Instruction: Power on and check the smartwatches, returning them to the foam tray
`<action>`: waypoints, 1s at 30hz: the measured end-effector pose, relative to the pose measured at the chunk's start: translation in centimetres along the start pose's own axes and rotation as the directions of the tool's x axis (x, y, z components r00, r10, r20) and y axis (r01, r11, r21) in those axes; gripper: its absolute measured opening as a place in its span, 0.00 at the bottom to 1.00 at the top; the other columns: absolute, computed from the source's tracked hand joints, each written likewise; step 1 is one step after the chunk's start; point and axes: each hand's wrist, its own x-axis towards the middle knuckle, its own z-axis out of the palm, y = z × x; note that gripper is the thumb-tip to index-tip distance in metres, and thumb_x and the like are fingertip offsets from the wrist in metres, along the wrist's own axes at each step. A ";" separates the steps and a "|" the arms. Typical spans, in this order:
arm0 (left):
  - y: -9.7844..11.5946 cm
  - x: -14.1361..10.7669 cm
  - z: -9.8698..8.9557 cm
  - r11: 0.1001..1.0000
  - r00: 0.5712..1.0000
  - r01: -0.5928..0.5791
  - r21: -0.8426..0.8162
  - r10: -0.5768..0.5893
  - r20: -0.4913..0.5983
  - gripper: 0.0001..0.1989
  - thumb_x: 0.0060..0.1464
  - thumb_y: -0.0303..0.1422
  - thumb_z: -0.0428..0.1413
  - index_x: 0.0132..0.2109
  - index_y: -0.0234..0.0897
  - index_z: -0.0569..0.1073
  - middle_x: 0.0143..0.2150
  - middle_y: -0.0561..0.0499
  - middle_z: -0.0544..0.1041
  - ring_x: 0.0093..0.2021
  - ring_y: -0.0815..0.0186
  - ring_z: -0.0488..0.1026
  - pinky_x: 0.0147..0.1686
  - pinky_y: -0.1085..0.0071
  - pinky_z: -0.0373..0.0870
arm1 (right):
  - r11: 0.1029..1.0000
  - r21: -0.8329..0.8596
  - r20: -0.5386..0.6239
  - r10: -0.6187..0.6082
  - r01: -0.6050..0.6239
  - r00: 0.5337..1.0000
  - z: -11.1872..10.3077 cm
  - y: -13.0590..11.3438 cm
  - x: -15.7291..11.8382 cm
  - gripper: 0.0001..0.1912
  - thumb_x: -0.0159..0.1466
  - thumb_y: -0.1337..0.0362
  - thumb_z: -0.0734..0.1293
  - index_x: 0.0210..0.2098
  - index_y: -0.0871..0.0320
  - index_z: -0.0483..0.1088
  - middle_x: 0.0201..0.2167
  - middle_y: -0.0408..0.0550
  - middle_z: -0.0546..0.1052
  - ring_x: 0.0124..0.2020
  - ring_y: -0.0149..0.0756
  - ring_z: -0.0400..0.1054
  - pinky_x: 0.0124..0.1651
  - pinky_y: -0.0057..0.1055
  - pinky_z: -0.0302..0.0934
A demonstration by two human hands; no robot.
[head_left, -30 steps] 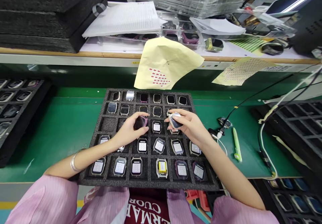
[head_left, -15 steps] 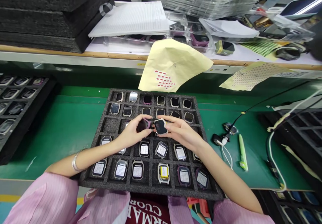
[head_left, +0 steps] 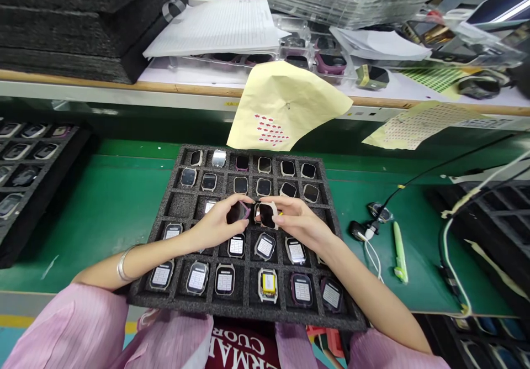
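Purple is rimming the dark-faced watch (head_left: 237, 213) that my left hand (head_left: 219, 222) is pinching between thumb and fingers, its coloured edge facing my right hand (head_left: 304, 224). That right hand is pinching a pale-framed watch (head_left: 267, 215) near its outer side, with a bit of yellow showing behind the frame. The two watches are sitting just beside each other, between my palms, and I am holding both above the middle of a black foam tray (head_left: 178, 206). Around my hands, other watches (head_left: 265, 246) are lying in the compartments, several showing white panels. The tray is resting on a green surface (head_left: 116, 203).
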 end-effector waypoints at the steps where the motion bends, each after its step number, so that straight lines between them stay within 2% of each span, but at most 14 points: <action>1: 0.1 0.0 0.0 1.000 1.000 -0.005 0.010 0.005 0.018 0.18 0.50 0.24 0.55 0.50 0.37 0.69 0.42 0.50 0.74 0.44 0.62 0.70 0.49 0.64 0.66 | 1.000 -0.004 -0.004 -0.003 0.003 1.000 0.1 0.0 -0.1 0.21 0.51 0.67 0.77 0.45 0.54 0.77 0.38 0.47 0.80 0.41 0.41 0.75 0.54 0.40 0.63; 10: -0.3 0.0 0.1 0.999 0.999 -0.044 0.030 0.045 -0.014 0.22 0.52 0.27 0.55 0.55 0.38 0.65 0.45 0.48 0.74 0.46 0.60 0.71 0.49 0.63 0.67 | 1.000 0.016 0.058 -0.002 0.001 0.998 0.2 -0.2 -0.2 0.21 0.54 0.66 0.75 0.48 0.53 0.76 0.42 0.50 0.80 0.46 0.42 0.74 0.59 0.44 0.57; 14: 0.0 -0.1 0.0 0.997 0.999 -0.046 0.061 0.046 -0.001 0.21 0.51 0.25 0.55 0.53 0.37 0.67 0.44 0.49 0.74 0.45 0.60 0.71 0.49 0.64 0.67 | 1.000 0.008 0.020 -0.010 0.010 1.000 0.2 -0.1 -0.2 0.21 0.52 0.67 0.76 0.46 0.54 0.77 0.39 0.49 0.81 0.43 0.40 0.75 0.55 0.39 0.61; 17: 0.2 -0.2 -0.1 0.998 0.999 -0.030 0.063 0.028 0.031 0.20 0.51 0.25 0.53 0.52 0.37 0.67 0.44 0.50 0.75 0.45 0.61 0.72 0.49 0.64 0.67 | 1.000 -0.027 -0.026 -0.017 0.016 1.000 0.3 0.0 -0.4 0.21 0.53 0.67 0.76 0.47 0.54 0.77 0.39 0.49 0.81 0.44 0.40 0.74 0.54 0.37 0.62; 21: -0.1 0.0 -0.3 0.997 0.998 -0.055 0.057 0.055 0.012 0.20 0.52 0.26 0.54 0.53 0.36 0.66 0.47 0.48 0.74 0.48 0.61 0.71 0.52 0.63 0.66 | 0.995 -0.094 -0.047 -0.023 0.018 0.999 0.4 -0.2 -0.4 0.21 0.53 0.66 0.76 0.47 0.54 0.77 0.41 0.50 0.81 0.46 0.42 0.74 0.54 0.38 0.63; 30: -0.3 0.3 -0.4 0.994 0.994 -0.111 0.016 0.112 -0.010 0.24 0.48 0.23 0.55 0.54 0.35 0.69 0.51 0.46 0.75 0.51 0.60 0.71 0.56 0.63 0.64 | 0.982 -0.174 -0.101 -0.088 0.070 0.991 0.0 -0.5 -0.4 0.21 0.53 0.66 0.76 0.47 0.53 0.77 0.41 0.50 0.81 0.47 0.44 0.74 0.54 0.40 0.64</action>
